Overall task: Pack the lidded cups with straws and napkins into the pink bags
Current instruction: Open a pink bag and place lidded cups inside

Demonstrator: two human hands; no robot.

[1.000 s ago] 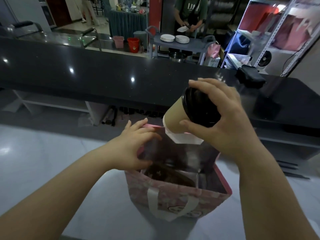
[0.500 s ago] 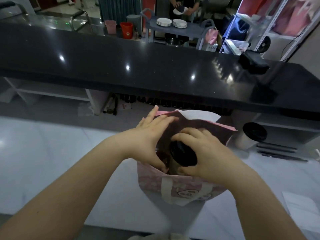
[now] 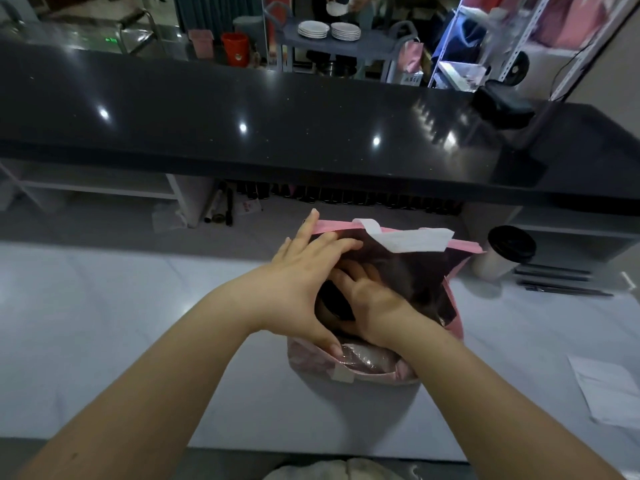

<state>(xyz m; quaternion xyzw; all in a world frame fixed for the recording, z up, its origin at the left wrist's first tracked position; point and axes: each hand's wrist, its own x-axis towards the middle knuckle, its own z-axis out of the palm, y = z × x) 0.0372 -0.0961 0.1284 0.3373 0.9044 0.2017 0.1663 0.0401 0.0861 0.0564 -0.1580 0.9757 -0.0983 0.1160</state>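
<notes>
A pink bag [image 3: 457,306] with white handles stands open on the white counter [image 3: 138,341]. My left hand [image 3: 298,289] holds its left rim, fingers spread along the edge and thumb on the near rim. My right hand [image 3: 367,299] is down inside the bag, curled round a black-lidded cup [image 3: 334,306] that is mostly hidden. A second lidded cup [image 3: 502,254] with a black lid and pale body stands on the counter to the right of the bag. Black straws [image 3: 561,285] lie beside that cup.
A paper sheet [image 3: 613,389] lies at the counter's right edge. A raised black bar top [image 3: 277,126] runs across behind the bag. Beyond it stand a cart with stacked white plates [image 3: 329,29], a person, and metal shelving [image 3: 485,46].
My right hand carried the cup from above the bag down into it and now sits deeper inside. My left hand stayed on the bag's rim, holding it open.
</notes>
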